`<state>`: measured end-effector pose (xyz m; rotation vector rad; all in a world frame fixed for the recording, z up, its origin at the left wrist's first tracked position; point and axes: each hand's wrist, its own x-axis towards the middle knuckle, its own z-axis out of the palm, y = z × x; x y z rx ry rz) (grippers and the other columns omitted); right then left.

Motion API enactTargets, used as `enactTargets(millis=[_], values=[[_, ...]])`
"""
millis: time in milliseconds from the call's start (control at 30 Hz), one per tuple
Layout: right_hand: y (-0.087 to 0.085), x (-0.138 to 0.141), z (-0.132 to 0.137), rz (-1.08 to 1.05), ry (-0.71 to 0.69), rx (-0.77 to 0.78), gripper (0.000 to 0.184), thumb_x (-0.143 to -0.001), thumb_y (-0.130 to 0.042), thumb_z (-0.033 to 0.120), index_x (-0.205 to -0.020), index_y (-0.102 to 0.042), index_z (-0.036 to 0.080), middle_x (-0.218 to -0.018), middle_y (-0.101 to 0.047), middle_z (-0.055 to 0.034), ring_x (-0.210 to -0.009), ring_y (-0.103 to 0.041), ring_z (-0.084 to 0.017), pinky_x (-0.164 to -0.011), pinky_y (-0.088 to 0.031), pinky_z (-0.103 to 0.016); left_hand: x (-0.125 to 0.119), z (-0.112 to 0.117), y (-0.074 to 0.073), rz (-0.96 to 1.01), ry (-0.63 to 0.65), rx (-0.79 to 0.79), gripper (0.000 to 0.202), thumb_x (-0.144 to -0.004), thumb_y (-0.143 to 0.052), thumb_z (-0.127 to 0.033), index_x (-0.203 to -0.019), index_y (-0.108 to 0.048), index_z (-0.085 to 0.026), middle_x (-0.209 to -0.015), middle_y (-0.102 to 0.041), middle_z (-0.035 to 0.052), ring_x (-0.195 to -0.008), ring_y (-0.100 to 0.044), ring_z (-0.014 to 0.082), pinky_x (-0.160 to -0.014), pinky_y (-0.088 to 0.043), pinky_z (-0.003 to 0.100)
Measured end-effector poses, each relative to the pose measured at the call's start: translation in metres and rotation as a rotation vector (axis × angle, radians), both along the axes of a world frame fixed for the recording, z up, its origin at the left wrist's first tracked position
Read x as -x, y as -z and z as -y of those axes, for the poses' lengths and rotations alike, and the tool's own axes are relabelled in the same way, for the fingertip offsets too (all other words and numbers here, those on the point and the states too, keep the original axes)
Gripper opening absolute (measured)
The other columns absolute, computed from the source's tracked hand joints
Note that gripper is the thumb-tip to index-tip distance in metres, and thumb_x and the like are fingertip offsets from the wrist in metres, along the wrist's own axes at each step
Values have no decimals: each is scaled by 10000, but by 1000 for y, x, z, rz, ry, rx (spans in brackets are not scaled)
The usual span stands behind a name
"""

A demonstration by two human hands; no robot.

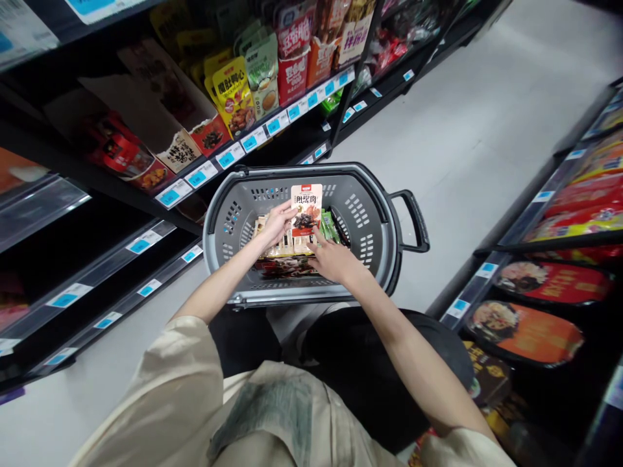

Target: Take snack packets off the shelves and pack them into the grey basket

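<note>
A grey plastic shopping basket (374, 214) stands on the floor in front of me, holding several snack packets. Both my hands reach into it. My left hand (277, 224) grips the left edge of a white and red snack packet (306, 207), which stands upright above the others. My right hand (331, 259) rests lower, its fingers touching the packet's bottom edge and the packets beneath. Green packets (331, 227) lie just right of the held one.
Dark shelves run along the left with hanging snack bags (233, 94) and blue price tags (199, 175). More shelves at the right hold red and orange bowl-shaped products (525, 331). A pale floor aisle (477, 130) stretches ahead. The basket's black handle (413, 220) sticks out right.
</note>
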<state>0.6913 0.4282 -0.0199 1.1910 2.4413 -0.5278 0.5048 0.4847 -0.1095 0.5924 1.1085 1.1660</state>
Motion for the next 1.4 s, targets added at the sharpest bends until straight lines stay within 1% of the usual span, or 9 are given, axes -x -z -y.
enactTargets(millis=[167,300,433,533,700,867,1000,1133,1400], values=[[-1,2,1,66,-17,89,523,-1022,-511,355,-1495,-523,132,-1727,-151,-219,-1348,-589,-387,-1039,-513,-458,1,0,-1,31,-19,-18,557,-841,-744,-141,-1388,-669,-216,-1266,-745,74,-1024,-732,176,-866,-611,265],[-2,3,1,70,-19,89,527,-1023,-508,354,-1496,-520,122,-1721,-173,-226,-1327,-608,-382,-1037,-515,-453,1,1,-2,54,-2,-20,592,-845,-741,-140,-1423,-642,-220,-1254,-750,74,-1010,-736,182,-857,-622,276],[0,3,2,71,-25,84,528,-1025,-504,360,-1493,-519,116,-1713,-207,-229,-1319,-617,-374,-1050,-511,-454,1,2,-4,41,-9,-17,535,-861,-714,-124,-1388,-667,-204,-1280,-740,77,-1026,-735,175,-854,-619,264],[3,3,3,79,-35,84,531,-1025,-499,366,-1497,-515,122,-1711,-221,-222,-1312,-624,-368,-1057,-508,-451,0,3,-6,64,-4,-35,500,-873,-698,-117,-1368,-679,-183,-1282,-741,90,-1069,-734,187,-905,-609,278],[6,4,4,85,-44,78,539,-1026,-495,365,-1507,-506,122,-1712,-202,-230,-1293,-637,-370,-1059,-506,-451,-1,4,-12,119,-9,-52,524,-873,-685,-90,-1392,-658,-159,-1286,-741,106,-1154,-717,209,-1014,-575,313],[5,6,4,93,-41,80,534,-1024,-503,357,-1507,-511,129,-1728,-162,-207,-1310,-624,-370,-1063,-504,-443,-2,4,-16,132,-30,-22,488,-880,-676,-62,-1361,-677,-144,-1278,-746,105,-1132,-725,195,-995,-584,284],[5,6,4,75,-30,85,519,-1019,-516,347,-1487,-537,124,-1735,-143,-187,-1333,-604,-383,-1075,-501,-451,-3,3,-14,165,-40,-26,455,-878,-674,-45,-1323,-701,-135,-1263,-752,105,-1105,-733,194,-1000,-585,289],[4,4,4,65,-18,92,504,-1011,-529,342,-1475,-553,148,-1736,-159,-163,-1342,-599,-386,-1076,-505,-459,-2,3,-12,152,-26,-53,396,-901,-644,-44,-1280,-724,-126,-1236,-763,99,-1051,-744,171,-974,-590,265],[4,4,4,69,-25,91,526,-1013,-520,340,-1497,-527,133,-1736,-160,-168,-1360,-581,-389,-1076,-507,-453,-4,4,-16,157,-35,-51,379,-904,-605,-24,-1249,-731,-117,-1198,-775,101,-1053,-745,186,-985,-591,301]])
